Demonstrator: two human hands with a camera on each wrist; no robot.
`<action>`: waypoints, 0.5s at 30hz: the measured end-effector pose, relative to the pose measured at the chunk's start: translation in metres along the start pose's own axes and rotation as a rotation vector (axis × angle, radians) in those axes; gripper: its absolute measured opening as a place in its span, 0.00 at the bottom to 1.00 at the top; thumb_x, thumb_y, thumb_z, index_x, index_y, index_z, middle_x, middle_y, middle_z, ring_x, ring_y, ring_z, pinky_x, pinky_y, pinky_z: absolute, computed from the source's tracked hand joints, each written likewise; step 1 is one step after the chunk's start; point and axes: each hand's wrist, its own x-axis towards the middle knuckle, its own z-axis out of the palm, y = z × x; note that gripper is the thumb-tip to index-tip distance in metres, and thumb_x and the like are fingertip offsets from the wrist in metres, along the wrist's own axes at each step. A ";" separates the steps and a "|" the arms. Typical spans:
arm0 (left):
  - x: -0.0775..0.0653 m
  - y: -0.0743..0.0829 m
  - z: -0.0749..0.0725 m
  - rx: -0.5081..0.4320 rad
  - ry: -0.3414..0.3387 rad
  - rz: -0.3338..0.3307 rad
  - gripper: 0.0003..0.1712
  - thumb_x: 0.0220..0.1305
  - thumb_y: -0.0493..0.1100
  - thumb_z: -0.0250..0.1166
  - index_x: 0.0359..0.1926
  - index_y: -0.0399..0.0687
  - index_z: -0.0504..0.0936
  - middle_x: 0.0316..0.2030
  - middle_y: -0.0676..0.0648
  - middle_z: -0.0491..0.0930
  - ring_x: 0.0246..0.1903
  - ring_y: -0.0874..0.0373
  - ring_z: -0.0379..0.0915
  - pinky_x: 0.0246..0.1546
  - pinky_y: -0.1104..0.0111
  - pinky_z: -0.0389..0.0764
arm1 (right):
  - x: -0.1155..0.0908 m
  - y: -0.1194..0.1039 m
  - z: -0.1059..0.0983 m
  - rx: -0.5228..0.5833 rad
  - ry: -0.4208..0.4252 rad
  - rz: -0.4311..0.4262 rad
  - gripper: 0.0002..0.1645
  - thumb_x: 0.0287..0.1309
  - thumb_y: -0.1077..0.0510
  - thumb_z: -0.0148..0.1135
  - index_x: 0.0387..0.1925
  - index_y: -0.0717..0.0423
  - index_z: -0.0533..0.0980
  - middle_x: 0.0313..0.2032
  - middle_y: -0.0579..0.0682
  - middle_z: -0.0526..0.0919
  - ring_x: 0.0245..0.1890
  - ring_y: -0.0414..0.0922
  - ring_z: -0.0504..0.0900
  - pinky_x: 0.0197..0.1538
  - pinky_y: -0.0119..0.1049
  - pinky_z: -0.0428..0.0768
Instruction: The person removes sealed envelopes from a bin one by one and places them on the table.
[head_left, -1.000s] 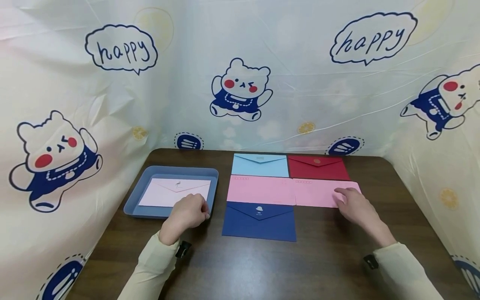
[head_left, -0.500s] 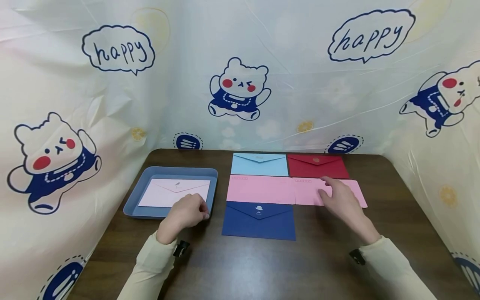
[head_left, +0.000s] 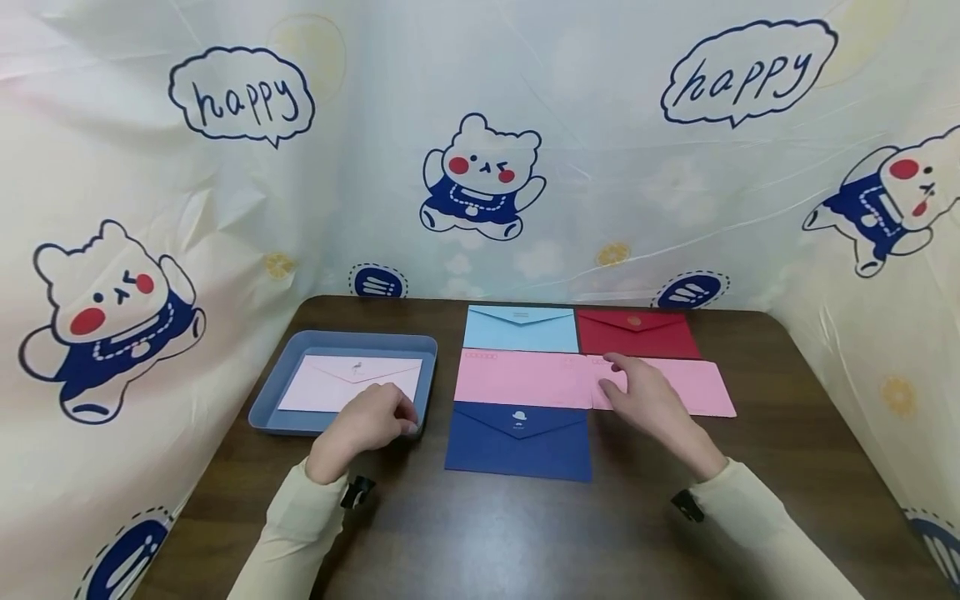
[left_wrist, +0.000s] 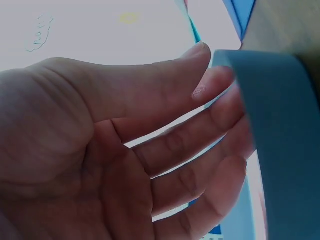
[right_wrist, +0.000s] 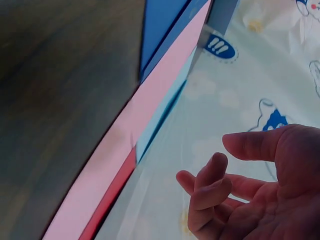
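In the head view my left hand point(head_left: 371, 421) is at the front right corner of the blue-grey tray point(head_left: 262, 400), fingers loosely bent over its rim. Inside the tray lies a pale pink envelope point(head_left: 311, 390) with a bird print. The left wrist view has the tray wall point(left_wrist: 285, 150) hiding some fingertips of that hand point(left_wrist: 125, 130). My right hand point(head_left: 645, 400) hovers over the left part of the right pink envelope point(head_left: 693, 387), thumb and forefinger apart, holding nothing. Beside it lies another pink envelope point(head_left: 517, 379). The right wrist view shows loosely bent fingers point(right_wrist: 207, 195).
Behind the pink envelopes lie a light blue envelope point(head_left: 517, 333) and a dark red one point(head_left: 637, 337). A navy envelope point(head_left: 517, 454) with a hat print is in front. A printed curtain point(head_left: 600, 108) surrounds the brown table point(head_left: 510, 542) at the back and sides.
My right hand has moved left across the right pink envelope, from its right end to near the seam between the two. The left hand has barely moved.
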 end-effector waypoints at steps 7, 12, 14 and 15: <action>-0.003 -0.006 -0.015 -0.016 0.029 -0.025 0.05 0.69 0.35 0.70 0.42 0.39 0.91 0.31 0.48 0.84 0.29 0.53 0.75 0.37 0.58 0.82 | 0.008 -0.025 0.010 -0.022 0.024 -0.055 0.29 0.67 0.58 0.68 0.67 0.65 0.76 0.57 0.65 0.83 0.56 0.62 0.83 0.54 0.61 0.82; -0.004 -0.013 -0.024 -0.008 0.092 -0.034 0.07 0.71 0.35 0.67 0.43 0.38 0.90 0.31 0.47 0.84 0.29 0.52 0.74 0.35 0.58 0.80 | 0.014 -0.045 0.018 -0.034 0.023 -0.069 0.25 0.69 0.58 0.67 0.63 0.64 0.80 0.58 0.64 0.83 0.59 0.61 0.82 0.58 0.61 0.80; -0.004 -0.016 -0.029 -0.009 0.127 -0.041 0.07 0.71 0.35 0.66 0.42 0.37 0.90 0.32 0.46 0.84 0.30 0.51 0.75 0.35 0.57 0.80 | 0.018 -0.053 0.021 -0.032 0.017 -0.079 0.24 0.69 0.57 0.66 0.62 0.63 0.81 0.58 0.63 0.84 0.59 0.61 0.83 0.59 0.60 0.80; -0.004 -0.018 -0.032 -0.011 0.142 -0.044 0.07 0.71 0.35 0.66 0.42 0.37 0.89 0.32 0.45 0.85 0.30 0.50 0.75 0.35 0.57 0.80 | 0.020 -0.057 0.023 -0.031 0.017 -0.088 0.23 0.69 0.57 0.66 0.62 0.63 0.81 0.58 0.63 0.84 0.59 0.60 0.83 0.59 0.60 0.80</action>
